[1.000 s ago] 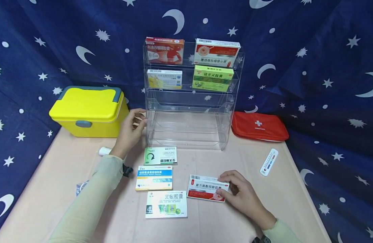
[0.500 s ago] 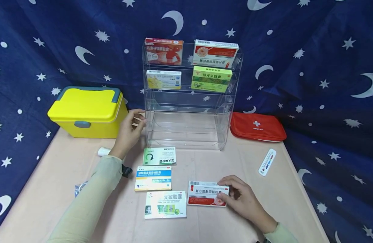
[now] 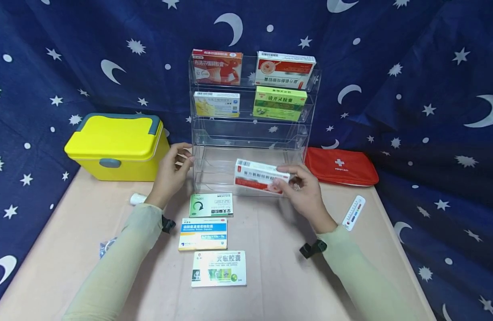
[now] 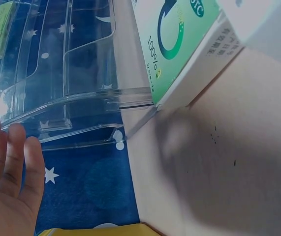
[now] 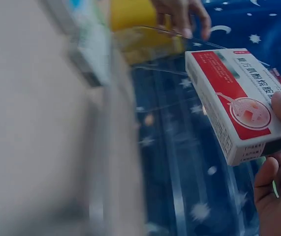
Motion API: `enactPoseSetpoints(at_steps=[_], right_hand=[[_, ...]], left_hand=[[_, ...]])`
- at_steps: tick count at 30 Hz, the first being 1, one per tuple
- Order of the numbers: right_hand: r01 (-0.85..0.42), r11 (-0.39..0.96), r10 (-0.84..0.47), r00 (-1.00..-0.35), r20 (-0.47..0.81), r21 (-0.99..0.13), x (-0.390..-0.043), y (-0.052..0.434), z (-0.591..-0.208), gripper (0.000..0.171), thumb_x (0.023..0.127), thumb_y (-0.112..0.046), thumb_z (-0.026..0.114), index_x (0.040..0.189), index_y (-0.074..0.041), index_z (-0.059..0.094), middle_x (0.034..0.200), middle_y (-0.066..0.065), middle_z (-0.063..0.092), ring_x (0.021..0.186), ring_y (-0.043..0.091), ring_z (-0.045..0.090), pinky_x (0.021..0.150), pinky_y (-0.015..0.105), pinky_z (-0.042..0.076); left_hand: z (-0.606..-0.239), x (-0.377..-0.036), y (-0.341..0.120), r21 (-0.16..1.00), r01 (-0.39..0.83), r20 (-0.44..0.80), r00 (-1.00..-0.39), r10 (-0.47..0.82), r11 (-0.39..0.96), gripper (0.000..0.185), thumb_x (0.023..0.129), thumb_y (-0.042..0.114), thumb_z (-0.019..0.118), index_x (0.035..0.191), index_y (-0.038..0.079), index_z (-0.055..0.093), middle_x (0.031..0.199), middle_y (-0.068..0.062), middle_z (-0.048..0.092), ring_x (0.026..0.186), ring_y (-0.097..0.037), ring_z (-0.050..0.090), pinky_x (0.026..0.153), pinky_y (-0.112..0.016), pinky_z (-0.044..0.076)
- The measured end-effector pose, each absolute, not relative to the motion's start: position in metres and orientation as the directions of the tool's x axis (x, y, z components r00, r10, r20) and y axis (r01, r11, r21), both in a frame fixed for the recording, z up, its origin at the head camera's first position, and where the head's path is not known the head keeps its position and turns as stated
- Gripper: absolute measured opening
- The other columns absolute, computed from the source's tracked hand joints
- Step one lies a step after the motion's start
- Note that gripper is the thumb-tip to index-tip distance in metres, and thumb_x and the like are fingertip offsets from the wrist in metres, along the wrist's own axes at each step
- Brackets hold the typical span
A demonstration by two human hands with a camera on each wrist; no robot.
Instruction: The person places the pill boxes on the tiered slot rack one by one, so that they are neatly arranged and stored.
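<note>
Your right hand (image 3: 304, 191) is pinching the red-and-white box (image 3: 260, 176) at its end, holding it in front of the clear rack (image 3: 298, 151). Your left hand (image 3: 171, 174) is resting spread against the rack's side. Pinched so lightly, the box could be slipping or knocking the rack's front lip. Three more boxes are lying on the beige worktop (image 3: 278, 276), starry blue cloth hanging behind.

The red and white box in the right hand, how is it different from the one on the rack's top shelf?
The held red and white box hangs low before the clear rack, pinched by the right hand; the shelf box stands on the top tier, untouched. Both share red-and-white printing and shape.
</note>
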State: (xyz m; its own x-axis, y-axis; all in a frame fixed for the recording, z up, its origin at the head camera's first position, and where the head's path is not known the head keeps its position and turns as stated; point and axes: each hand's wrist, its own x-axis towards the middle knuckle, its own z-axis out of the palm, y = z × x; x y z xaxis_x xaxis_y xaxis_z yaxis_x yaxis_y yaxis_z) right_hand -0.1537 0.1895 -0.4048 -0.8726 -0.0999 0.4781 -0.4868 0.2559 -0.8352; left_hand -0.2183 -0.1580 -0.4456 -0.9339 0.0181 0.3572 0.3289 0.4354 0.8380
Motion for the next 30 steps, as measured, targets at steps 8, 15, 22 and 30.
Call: enactPoseSetpoints(at_steps=[8, 15, 22, 30], right_hand=[[-0.552, 0.245, -0.091, -0.831, 0.548, -0.797, -0.225, 0.147, -0.347, 0.027, 0.087, 0.008, 0.075, 0.114, 0.005, 0.07, 0.118, 0.014, 0.061, 0.091, 0.018, 0.06, 0.063, 0.027, 0.047], [-0.577, 0.287, -0.143, -0.815, 0.562, -0.764, -0.28, 0.132, -0.351, 0.027, 0.09, -0.008, 0.079, 0.117, -0.009, 0.074, 0.119, 0.0, 0.063, 0.095, 0.016, 0.053, 0.068, 0.031, 0.044], [-0.595, 0.383, -0.28, -0.804, 0.525, -0.707, -0.291, 0.119, -0.355, 0.024, 0.091, -0.018, 0.078, 0.115, -0.017, 0.075, 0.117, -0.009, 0.063, 0.086, 0.014, 0.051, 0.068, 0.03, 0.042], [-0.572, 0.429, -0.377, -0.817, 0.437, -0.7, -0.292, 0.115, -0.357, 0.025, 0.095, -0.016, 0.074, 0.12, -0.02, 0.073, 0.118, -0.011, 0.063, 0.088, 0.009, 0.057, 0.07, 0.031, 0.05]], left_hand=[[-0.448, -0.22, -0.158, 0.839, 0.339, 0.364, -0.931, 0.024, 0.425, 0.034, 0.101, 0.01, 0.064, 0.134, 0.015, 0.055, 0.106, -0.005, 0.062, 0.086, -0.018, 0.061, 0.072, -0.025, 0.051], [-0.447, -0.221, -0.157, 0.841, 0.352, 0.372, -0.928, 0.031, 0.411, 0.035, 0.101, 0.008, 0.064, 0.135, 0.014, 0.055, 0.106, -0.005, 0.062, 0.085, -0.019, 0.06, 0.072, -0.024, 0.051], [-0.445, -0.221, -0.158, 0.839, 0.339, 0.36, -0.932, 0.035, 0.426, 0.036, 0.101, 0.009, 0.064, 0.136, 0.014, 0.054, 0.107, -0.006, 0.062, 0.087, -0.019, 0.06, 0.074, -0.025, 0.051], [-0.446, -0.221, -0.161, 0.839, 0.329, 0.347, -0.937, 0.039, 0.434, 0.036, 0.101, 0.009, 0.063, 0.136, 0.015, 0.057, 0.108, -0.005, 0.061, 0.088, -0.021, 0.061, 0.075, -0.026, 0.051]])
